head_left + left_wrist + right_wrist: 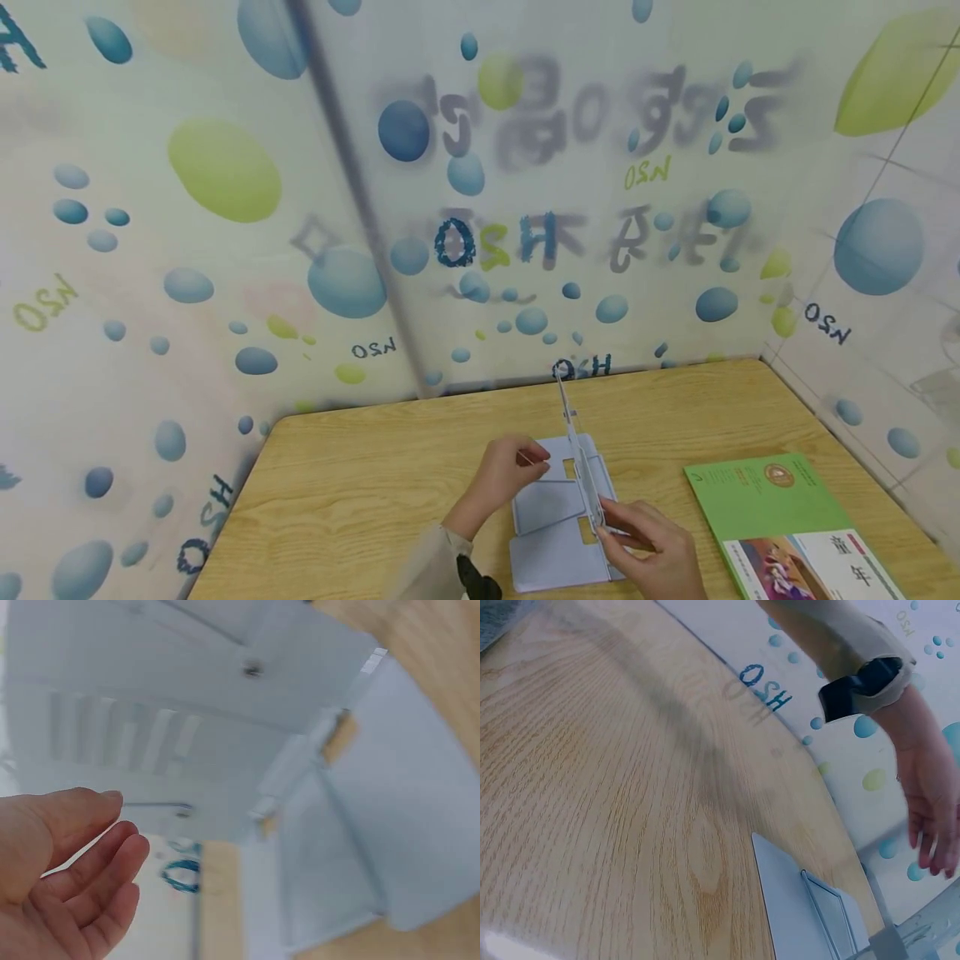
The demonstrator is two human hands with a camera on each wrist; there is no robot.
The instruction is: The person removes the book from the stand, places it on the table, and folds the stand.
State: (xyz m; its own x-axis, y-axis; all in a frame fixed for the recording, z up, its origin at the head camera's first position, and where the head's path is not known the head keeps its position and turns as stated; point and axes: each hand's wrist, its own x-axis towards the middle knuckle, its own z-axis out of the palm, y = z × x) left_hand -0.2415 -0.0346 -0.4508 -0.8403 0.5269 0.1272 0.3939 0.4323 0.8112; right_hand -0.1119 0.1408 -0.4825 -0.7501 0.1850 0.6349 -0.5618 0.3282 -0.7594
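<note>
A pale blue-grey folding book stand (547, 554) lies on the table with its base flat and one panel (583, 467) raised, seen nearly edge-on in the head view. My left hand (508, 471) is left of the raised panel, its thumb and a finger pinching a thin wire page holder (157, 804) that sticks out from that panel. The other fingers (112, 915) curl loosely below the thumb. At the panel's near end my right hand (652, 542) grips the edge between thumb and fingers. A wire support frame (551, 507) lies against the base. The right wrist view does not show the right hand.
To the right, a green book (772, 500) with a picture on its lower part lies on the wooden table (337, 500). Behind the table hangs a white curtain (300, 208) printed with blue and green drops. A dark device (859, 690) is strapped to the left wrist.
</note>
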